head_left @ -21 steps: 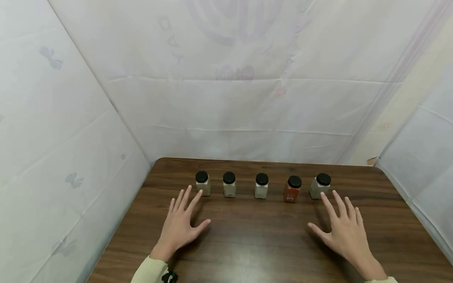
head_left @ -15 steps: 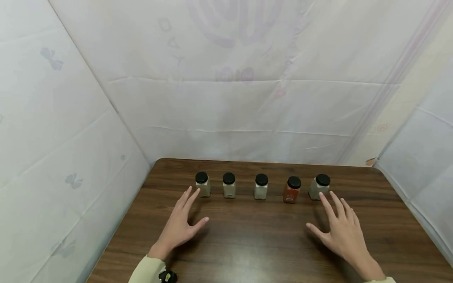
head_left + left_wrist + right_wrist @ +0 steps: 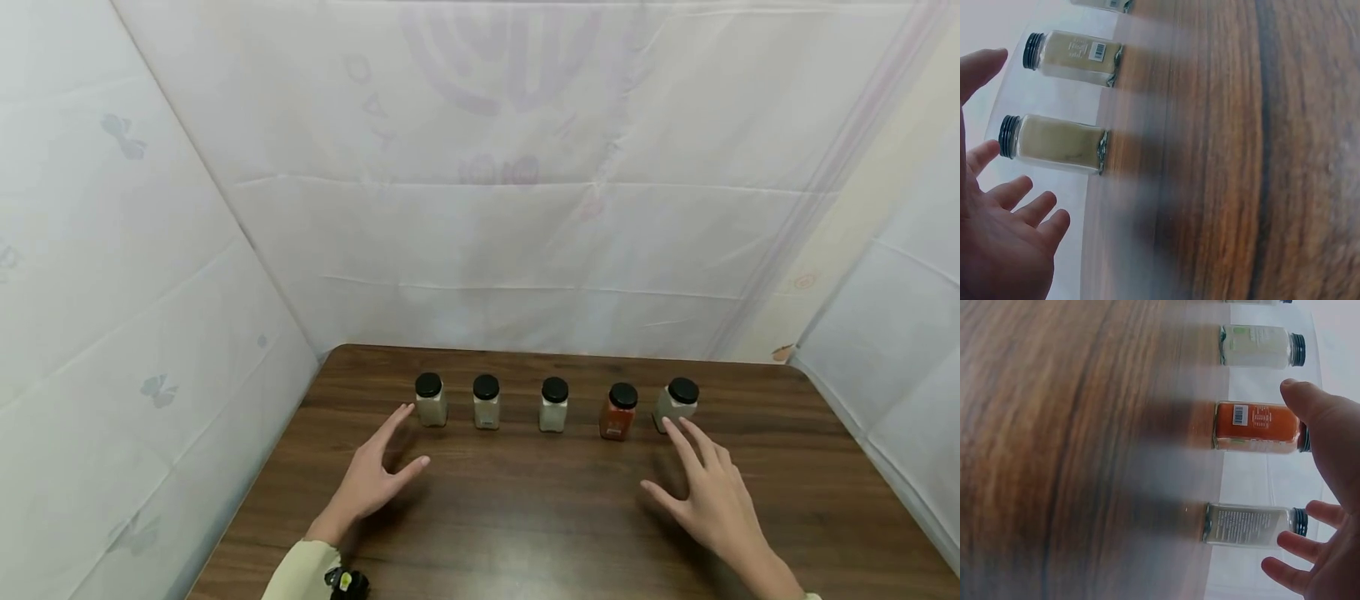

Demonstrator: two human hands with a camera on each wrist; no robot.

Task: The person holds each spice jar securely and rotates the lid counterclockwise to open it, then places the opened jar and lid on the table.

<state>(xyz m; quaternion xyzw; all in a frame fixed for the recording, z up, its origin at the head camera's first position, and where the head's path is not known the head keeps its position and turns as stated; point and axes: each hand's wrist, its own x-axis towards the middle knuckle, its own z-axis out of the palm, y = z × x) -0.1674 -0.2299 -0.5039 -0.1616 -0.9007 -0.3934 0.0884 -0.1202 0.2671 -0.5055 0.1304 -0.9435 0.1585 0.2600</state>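
Row of five black-capped spice jars, far on wood-grained table, left hand and right hand nearer, fingers loosely extended, holding nothing.

Five jars stand abreast on the table.

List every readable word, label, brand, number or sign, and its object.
No text is clear enough to quote.
Orange jar: barcode, white print; too small.
Far-right jar: block of print; blurred.
Middle jar: green mark, faint print; blurred.
Second jar from left: barcode, print; too small.
Far-left jar: none made out.
Back sheet: faded purple marks; too faint.
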